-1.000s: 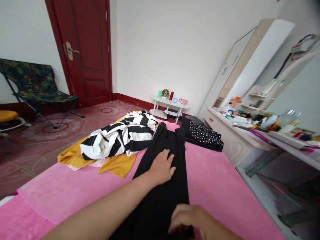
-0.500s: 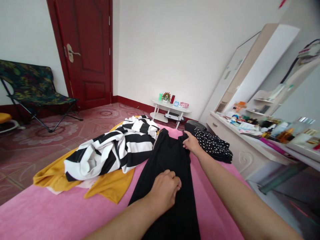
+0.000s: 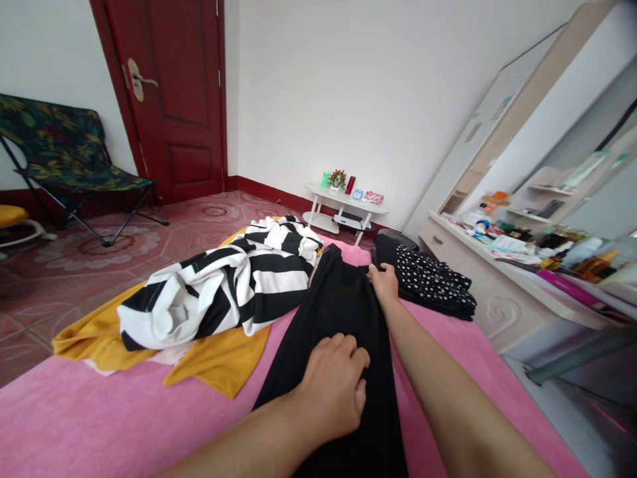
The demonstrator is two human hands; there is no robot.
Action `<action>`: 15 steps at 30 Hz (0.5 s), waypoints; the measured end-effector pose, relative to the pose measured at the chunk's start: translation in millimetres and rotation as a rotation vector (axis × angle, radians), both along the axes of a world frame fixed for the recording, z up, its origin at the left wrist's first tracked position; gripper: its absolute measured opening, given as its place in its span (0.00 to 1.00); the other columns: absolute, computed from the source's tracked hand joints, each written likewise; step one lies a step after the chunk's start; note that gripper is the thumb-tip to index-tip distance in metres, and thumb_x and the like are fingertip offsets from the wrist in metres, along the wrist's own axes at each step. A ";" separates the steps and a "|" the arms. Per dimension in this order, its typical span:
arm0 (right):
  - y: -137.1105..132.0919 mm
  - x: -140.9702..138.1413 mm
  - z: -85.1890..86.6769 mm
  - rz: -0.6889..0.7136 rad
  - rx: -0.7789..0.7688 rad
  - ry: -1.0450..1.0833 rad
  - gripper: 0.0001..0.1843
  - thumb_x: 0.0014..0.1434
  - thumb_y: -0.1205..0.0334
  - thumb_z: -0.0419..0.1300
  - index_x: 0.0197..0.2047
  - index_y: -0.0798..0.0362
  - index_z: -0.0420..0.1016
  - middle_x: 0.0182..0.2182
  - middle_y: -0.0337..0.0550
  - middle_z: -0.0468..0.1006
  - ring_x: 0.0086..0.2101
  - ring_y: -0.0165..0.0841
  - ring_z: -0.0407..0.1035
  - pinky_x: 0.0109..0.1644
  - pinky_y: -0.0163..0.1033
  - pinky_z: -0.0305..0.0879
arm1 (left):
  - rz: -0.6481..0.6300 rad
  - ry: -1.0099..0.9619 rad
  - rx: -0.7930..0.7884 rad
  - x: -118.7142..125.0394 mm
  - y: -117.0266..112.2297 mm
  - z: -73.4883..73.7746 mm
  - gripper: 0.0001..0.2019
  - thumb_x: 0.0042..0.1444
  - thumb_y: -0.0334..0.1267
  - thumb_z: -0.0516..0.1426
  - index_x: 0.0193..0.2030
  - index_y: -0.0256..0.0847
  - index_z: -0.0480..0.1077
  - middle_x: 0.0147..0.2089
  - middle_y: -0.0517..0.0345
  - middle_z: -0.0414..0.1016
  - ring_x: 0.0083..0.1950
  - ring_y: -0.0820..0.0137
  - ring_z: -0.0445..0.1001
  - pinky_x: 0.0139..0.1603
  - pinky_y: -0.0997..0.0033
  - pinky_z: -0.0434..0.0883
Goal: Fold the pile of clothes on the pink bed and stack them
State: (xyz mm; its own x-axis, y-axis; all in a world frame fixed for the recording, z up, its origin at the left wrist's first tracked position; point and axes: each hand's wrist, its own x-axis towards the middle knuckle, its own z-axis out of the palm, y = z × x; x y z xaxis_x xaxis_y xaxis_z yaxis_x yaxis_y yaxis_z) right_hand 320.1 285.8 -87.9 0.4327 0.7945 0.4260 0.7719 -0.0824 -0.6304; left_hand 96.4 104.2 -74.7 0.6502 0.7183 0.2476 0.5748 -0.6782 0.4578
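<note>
A long black garment (image 3: 348, 312) lies lengthwise before me on the pink bed cover (image 3: 124, 425); its exact kind is unclear. My left hand (image 3: 336, 382) rests on the middle of it, fingers bent and slightly apart, with no cloth visibly gathered in them. At the garment's far right corner, my right hand (image 3: 384, 282) is closed on the edge of the fabric. Left of the garment, a black-and-white striped garment (image 3: 279, 282) lies rumpled over mustard-yellow cloth (image 3: 223, 362). Just beyond my right hand is a folded black cloth with white dots (image 3: 432, 279).
A dressing table (image 3: 468, 265) crowded with bottles stands along the right side. Beyond the bed is a low white table (image 3: 343, 196) with small items on it. A folding chair (image 3: 74, 166) is at the left, near a dark red door (image 3: 174, 99).
My left hand has shifted slightly and its fingers have loosened and spread a little on the black garment. My right hand stays at the far corner. The view has tilted slightly down.
</note>
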 end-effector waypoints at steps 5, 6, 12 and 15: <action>3.4 -1.5 5.2 0.050 0.004 -0.053 0.17 0.44 0.72 0.58 0.40 0.57 0.74 0.35 0.46 0.79 0.37 0.36 0.72 0.44 0.37 0.66 | 0.131 -0.025 0.002 2.0 0.3 -10.5 0.39 0.49 0.46 0.55 0.67 0.40 0.50 0.70 0.43 0.45 0.69 0.49 0.44 0.66 0.46 0.44; 4.1 1.6 7.4 0.045 0.012 -0.057 0.16 0.46 0.72 0.57 0.40 0.57 0.74 0.36 0.46 0.78 0.37 0.35 0.72 0.44 0.36 0.66 | 0.148 -0.012 -0.021 2.8 1.2 -13.8 0.41 0.49 0.48 0.55 0.68 0.38 0.47 0.71 0.41 0.41 0.70 0.48 0.40 0.67 0.45 0.41; -17.2 17.3 -7.8 -0.098 -0.018 -0.121 0.13 0.55 0.61 0.56 0.42 0.57 0.72 0.39 0.49 0.74 0.39 0.38 0.71 0.44 0.41 0.65 | 0.208 0.024 -0.054 5.4 5.2 -23.4 0.43 0.49 0.56 0.53 0.69 0.37 0.48 0.72 0.42 0.38 0.71 0.47 0.32 0.67 0.41 0.35; -36.4 14.8 -20.9 -0.106 -0.097 -0.195 0.10 0.55 0.59 0.57 0.40 0.53 0.73 0.39 0.48 0.72 0.39 0.40 0.70 0.42 0.43 0.64 | 0.206 0.033 -0.050 3.4 6.7 -22.4 0.41 0.50 0.58 0.51 0.68 0.40 0.50 0.72 0.44 0.39 0.71 0.49 0.33 0.67 0.41 0.35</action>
State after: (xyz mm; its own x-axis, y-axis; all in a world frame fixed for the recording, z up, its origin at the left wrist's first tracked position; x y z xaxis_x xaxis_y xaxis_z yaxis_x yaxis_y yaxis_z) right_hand 335.0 249.5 -108.8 0.4328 0.7904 0.4335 0.8622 -0.2226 -0.4549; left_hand 99.9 110.9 -97.0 0.4955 0.8477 0.1892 0.7145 -0.5217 0.4661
